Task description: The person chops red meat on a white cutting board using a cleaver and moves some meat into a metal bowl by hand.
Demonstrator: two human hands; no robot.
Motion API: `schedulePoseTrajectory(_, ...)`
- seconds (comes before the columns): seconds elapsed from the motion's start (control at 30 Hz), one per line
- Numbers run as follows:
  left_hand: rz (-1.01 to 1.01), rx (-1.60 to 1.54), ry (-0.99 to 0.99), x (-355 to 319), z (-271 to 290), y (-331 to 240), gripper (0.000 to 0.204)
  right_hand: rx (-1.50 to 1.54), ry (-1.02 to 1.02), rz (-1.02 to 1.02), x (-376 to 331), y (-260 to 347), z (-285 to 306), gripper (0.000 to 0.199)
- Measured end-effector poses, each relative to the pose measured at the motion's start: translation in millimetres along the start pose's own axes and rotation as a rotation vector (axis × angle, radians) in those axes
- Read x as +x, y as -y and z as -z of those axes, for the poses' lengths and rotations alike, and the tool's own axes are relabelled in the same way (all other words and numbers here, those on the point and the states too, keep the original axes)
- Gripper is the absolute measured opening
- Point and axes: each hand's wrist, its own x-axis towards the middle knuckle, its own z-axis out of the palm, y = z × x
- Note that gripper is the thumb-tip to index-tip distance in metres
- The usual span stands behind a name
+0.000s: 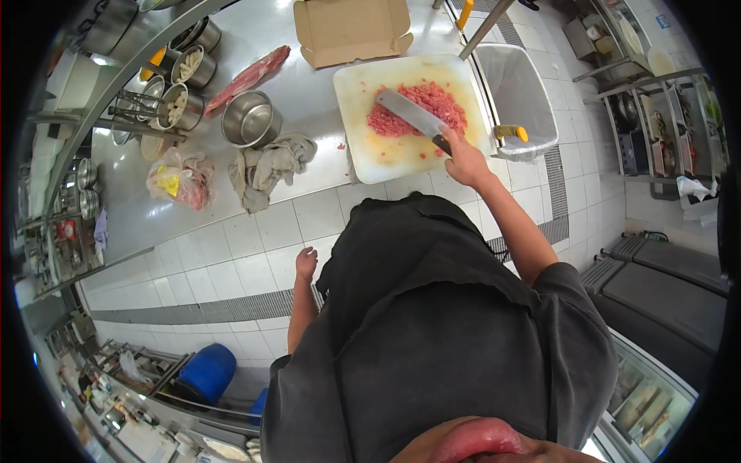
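Note:
My right hand is closed round the dark handle of a cleaver. Its broad blade lies across a heap of chopped red meat on a white cutting board. Small bits of meat are scattered round the heap. Away from the table, my left hand hangs at my side over the floor, its fingers loosely curled and nothing visible in them.
Left of the board are a grey cloth, a metal pot, a long strip of raw meat and a plastic bag of meat. A cardboard box lies behind the board. A lined bin stands right of the table.

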Motion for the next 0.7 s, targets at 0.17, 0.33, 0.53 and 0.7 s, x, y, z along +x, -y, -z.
schedulePoseTrajectory(0.17, 0.003, -0.226, 0.092, 11, -10, 123, 0.032, 0.634, -0.231, -0.148, 3, -2, 21, 0.05)
schedulePoseTrajectory(0.33, 0.075, -0.536, 0.203, 14, -34, 165, 0.03, 0.447, -0.477, -0.24, 4, -7, 11, 0.034)
schedulePoseTrajectory(0.53, 0.037, -0.348, 0.081, 6, -21, 165, 0.032, 0.295, -0.161, -0.223, 15, -9, 8, 0.029)
schedulePoseTrajectory(0.7, -0.225, 0.4, 0.014, -24, -13, 6, 0.038, 0.417, -0.381, -0.269, 4, -10, -6, 0.032)
